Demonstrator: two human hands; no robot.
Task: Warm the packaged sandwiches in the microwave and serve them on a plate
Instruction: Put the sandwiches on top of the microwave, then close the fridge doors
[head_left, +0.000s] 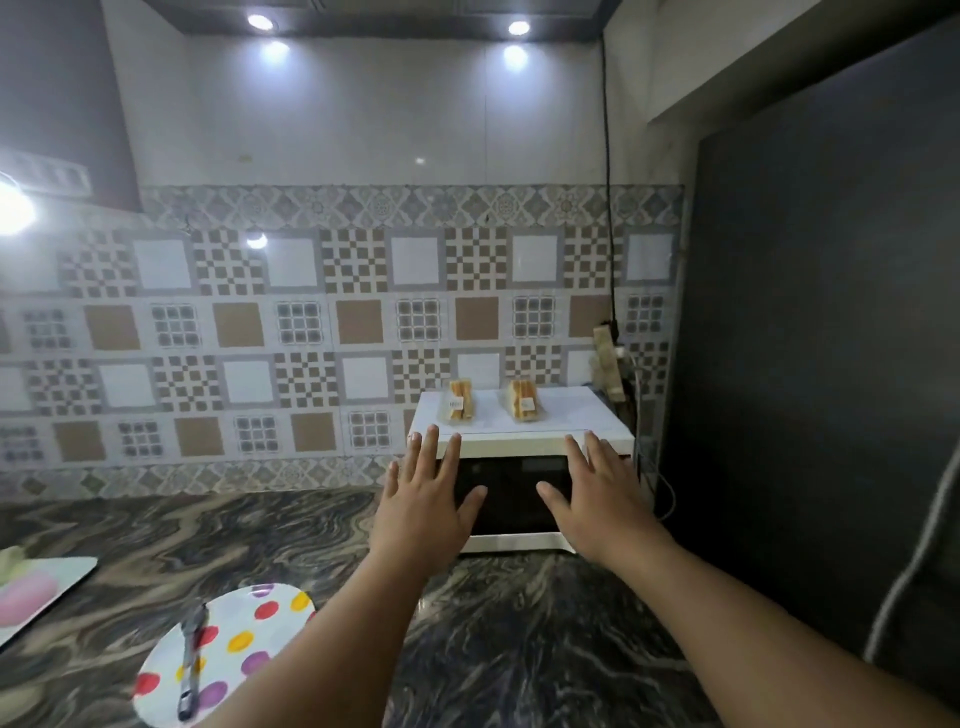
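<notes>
Dark marbled stone forms the counter (519, 649), the largest surface in view, running from 6 o'clock up to the tiled wall (260, 338). A dark panel (831, 364) fills the 3 o'clock side.

White microwave (519, 543), door shut, dark glass front, stands on the counter just right of centre, against the wall. Its flat top carries two sandwiches in clear wrap, each with a small white label: left sandwich (459, 400) and right sandwich (522, 399), standing apart, near the back edge, at about 12 o'clock from the hands.

Plate (234, 649), white with red, yellow and purple dots, lies on the counter at 7 o'clock. A dark utensil (189, 660) rests across it; its type cannot be told. A white board (67, 571) with a pink item on it sits at 9 o'clock, partly cut by the frame edge.

Left hand (423, 499): fingers straight and spread wide, holding nothing, palm facing the microwave door; fingertips overlap the top front edge in view, contact cannot be told. Right hand (602, 496): likewise spread flat, empty, before the right half of the door. Both forearms cross the counter from 6 o'clock; the left forearm covers the plate's right edge.

A power strip (608, 364) and black cable (608, 208) stand at 2 o'clock behind the microwave.
</notes>
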